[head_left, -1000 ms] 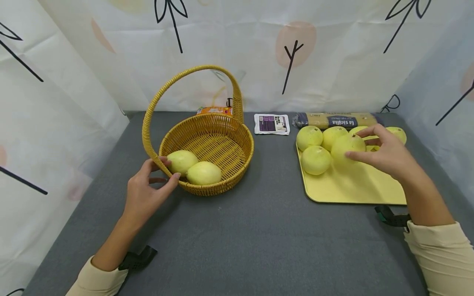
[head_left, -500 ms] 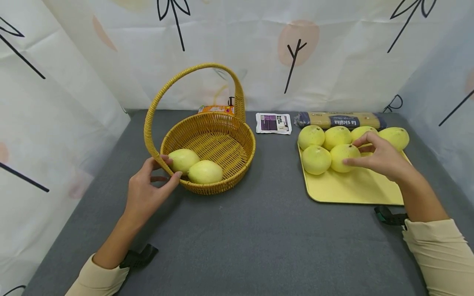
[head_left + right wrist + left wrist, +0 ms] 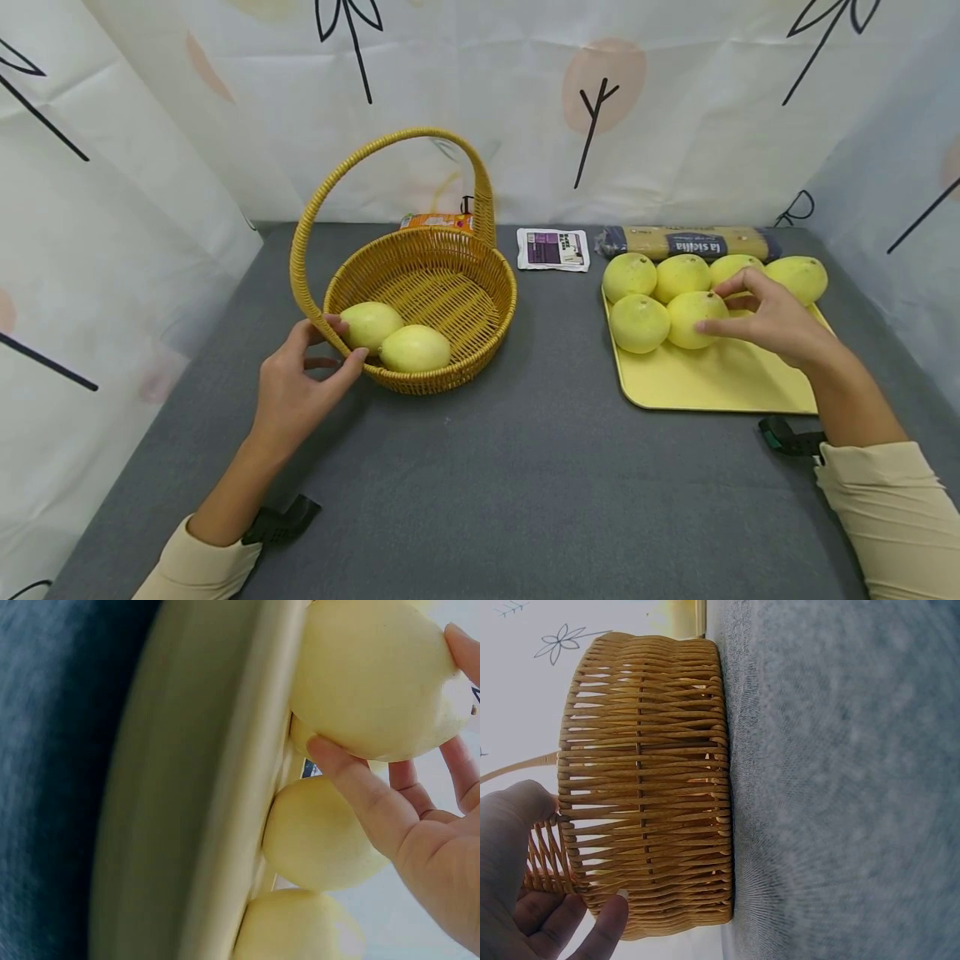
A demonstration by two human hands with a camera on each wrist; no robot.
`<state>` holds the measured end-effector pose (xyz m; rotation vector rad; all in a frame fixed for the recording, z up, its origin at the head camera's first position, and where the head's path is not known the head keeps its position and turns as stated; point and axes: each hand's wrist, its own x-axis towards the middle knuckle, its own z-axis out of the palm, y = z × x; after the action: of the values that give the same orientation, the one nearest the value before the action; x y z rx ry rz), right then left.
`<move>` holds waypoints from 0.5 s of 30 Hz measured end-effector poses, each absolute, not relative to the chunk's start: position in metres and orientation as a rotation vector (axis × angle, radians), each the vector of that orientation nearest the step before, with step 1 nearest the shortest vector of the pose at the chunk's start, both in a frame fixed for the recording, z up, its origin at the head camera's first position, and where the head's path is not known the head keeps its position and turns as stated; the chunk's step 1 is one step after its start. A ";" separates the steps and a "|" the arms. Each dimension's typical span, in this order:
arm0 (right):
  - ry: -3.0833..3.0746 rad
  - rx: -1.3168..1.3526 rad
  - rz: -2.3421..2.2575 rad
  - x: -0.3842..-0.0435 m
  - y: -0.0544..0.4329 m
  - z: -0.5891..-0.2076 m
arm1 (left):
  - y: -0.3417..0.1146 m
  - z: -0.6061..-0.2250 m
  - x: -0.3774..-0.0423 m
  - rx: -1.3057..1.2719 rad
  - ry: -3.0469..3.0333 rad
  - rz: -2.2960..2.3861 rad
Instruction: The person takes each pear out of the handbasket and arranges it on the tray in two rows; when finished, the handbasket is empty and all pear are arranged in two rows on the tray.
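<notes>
Beige-sleeved, outstretched hands (image 3: 300,387) (image 3: 780,321) grip basket (image 3: 442,381) left, fruit (image 3: 686,312) right.

Woven golden basket (image 3: 487,273), arched handle up, stands upright on the left; left hand (image 3: 300,392) grips its near-left rim at the handle base, two pale yellow-green oval fruits (image 3: 415,349) lying inside at that side. Flat yellow tray (image 3: 697,385) on the right: far row of four fruits (image 3: 682,278), plus near-left fruit (image 3: 638,323) and, just right of it, held fruit (image 3: 687,318), dark spot up, in right hand (image 3: 780,321).
</notes>
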<state>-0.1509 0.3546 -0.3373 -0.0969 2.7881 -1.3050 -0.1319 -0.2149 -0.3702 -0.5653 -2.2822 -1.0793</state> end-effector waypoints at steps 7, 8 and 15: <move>2.791 -0.145 -1.225 -0.150 0.356 -0.334 | -0.215 -0.369 -0.132 -0.563 -2.288 -1.073; 2.795 -0.148 -1.202 -0.150 0.356 -0.333 | -0.215 -0.370 -0.131 -0.565 -2.286 -1.074; 2.824 -0.131 -1.142 -0.148 0.353 -0.324 | -0.215 -0.369 -0.131 -0.570 -2.283 -1.074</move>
<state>-0.1480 0.3529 -0.3241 -0.1311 2.8237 -1.1418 -0.1313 -0.2149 -0.3693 -0.5704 -2.2832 -1.0735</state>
